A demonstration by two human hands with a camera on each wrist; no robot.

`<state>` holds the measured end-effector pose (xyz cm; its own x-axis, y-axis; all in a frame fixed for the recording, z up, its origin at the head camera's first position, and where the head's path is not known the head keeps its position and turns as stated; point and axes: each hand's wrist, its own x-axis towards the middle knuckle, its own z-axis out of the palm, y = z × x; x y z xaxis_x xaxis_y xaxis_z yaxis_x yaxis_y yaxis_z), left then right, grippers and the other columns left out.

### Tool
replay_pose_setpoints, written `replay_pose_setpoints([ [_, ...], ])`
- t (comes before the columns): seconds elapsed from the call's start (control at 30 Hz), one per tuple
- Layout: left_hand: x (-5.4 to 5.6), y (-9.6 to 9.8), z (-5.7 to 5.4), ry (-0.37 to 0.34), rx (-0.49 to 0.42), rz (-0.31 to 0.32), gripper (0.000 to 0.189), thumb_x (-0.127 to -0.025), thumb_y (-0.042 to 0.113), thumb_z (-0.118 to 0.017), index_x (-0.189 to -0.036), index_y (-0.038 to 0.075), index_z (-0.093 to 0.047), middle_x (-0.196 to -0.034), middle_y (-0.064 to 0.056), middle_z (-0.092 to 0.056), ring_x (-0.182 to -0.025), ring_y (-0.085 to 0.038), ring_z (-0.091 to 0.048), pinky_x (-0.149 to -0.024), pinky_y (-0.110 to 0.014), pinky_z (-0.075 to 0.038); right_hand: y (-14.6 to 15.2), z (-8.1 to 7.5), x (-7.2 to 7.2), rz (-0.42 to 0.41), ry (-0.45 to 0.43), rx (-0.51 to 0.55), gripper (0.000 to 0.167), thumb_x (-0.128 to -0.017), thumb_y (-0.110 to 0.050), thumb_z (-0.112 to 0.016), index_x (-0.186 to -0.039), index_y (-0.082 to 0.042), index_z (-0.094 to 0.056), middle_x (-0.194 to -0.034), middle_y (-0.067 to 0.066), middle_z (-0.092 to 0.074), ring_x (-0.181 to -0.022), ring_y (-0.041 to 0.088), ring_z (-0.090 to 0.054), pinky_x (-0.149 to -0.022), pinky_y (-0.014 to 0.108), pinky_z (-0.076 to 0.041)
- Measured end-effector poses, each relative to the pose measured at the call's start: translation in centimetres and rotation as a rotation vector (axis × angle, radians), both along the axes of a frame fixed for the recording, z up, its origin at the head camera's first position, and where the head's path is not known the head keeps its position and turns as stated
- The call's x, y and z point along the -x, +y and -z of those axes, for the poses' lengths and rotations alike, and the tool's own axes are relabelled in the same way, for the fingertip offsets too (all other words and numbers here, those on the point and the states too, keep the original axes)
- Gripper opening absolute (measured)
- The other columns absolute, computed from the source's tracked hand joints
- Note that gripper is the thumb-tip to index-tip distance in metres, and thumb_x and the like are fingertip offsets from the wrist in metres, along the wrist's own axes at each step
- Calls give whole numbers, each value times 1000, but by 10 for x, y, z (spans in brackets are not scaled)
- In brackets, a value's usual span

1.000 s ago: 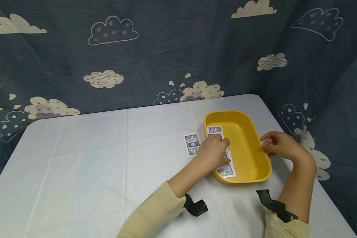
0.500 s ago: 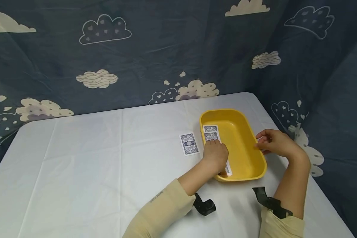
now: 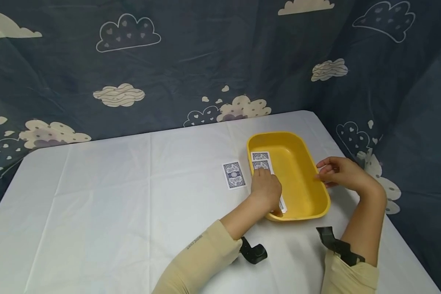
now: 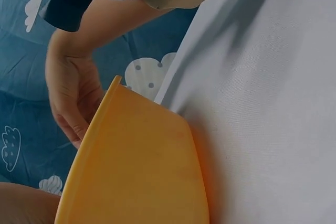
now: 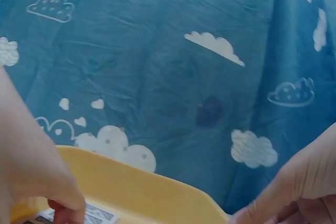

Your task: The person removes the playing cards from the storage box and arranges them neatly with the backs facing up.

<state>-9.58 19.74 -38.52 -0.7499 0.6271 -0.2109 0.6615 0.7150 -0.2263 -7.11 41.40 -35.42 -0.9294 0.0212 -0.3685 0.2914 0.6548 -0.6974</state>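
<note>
Near the right end of the table, a yellow plastic tray (image 3: 301, 179) holds several blue-and-white playing cards (image 3: 261, 156), lying face down and overlapping along its left side. My left hand (image 3: 266, 190) is over these cards with bent fingers. Its fingertips are hidden, so whether it pinches a card or only presses on them is unclear. At the tray's right rim my right hand (image 3: 343, 173) grips the edge with thumb and fingers; the right wrist view shows the thumb (image 5: 268, 203) against the rim. One face-down playing card (image 3: 234, 175) lies on the cloth left of the tray.
A white cloth (image 3: 106, 204) covers the table. Behind it and at the right hangs a dark blue curtain (image 3: 183, 69) with cloud prints. Black wrist mounts (image 3: 253, 252) stick out near both forearms. The tray stands close to the table's right edge.
My left hand has moved slightly toward me and down onto the near cards, uncovering more of the far ones. The right hand stays at the rim. The head view has shifted a little.
</note>
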Motion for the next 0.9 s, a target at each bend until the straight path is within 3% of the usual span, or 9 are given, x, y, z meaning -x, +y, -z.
replay_pose_setpoints([
  [0.23, 0, 1, 0, 9, -7, 0, 93, -49, 76, -70, -115, 11, -54, -102, -1, -54, -97, -16, -45, -85, -31, -33, 11, 9, -1, 8, 4, 85, 57, -85, -30, -65, -122, 7, -43, -89, 7, -57, -75, 13, -59, -70, 28, -54],
  [0.57, 2, -1, 0, -37, -85, 20, 87, -47, 72, -74, -110, 14, -59, -99, 0, -53, -93, -14, -49, -77, -28, -35, 19, 19, -2, 53, -25, 204, 58, -86, -26, -65, -125, 8, -38, -83, -4, -61, -76, 11, -61, -72, 29, -54],
  [0.73, 1, -7, -3, -77, -237, 46, 85, -48, 74, -72, -107, 14, -59, -97, 0, -51, -91, -14, -50, -77, -28, -38, 21, 23, -3, 66, -27, 246, 56, -86, -25, -65, -124, 7, -39, -82, -7, -63, -76, 11, -62, -71, 29, -54],
  [0.9, 5, -29, -21, -141, -507, 5, 95, -54, 71, -72, -127, 14, -52, -113, -2, -50, -99, -15, -47, -88, -30, -38, 22, 29, -1, 70, -19, 286, 50, -87, -23, -64, -121, 6, -42, -82, -7, -65, -77, 10, -63, -71, 27, -54],
])
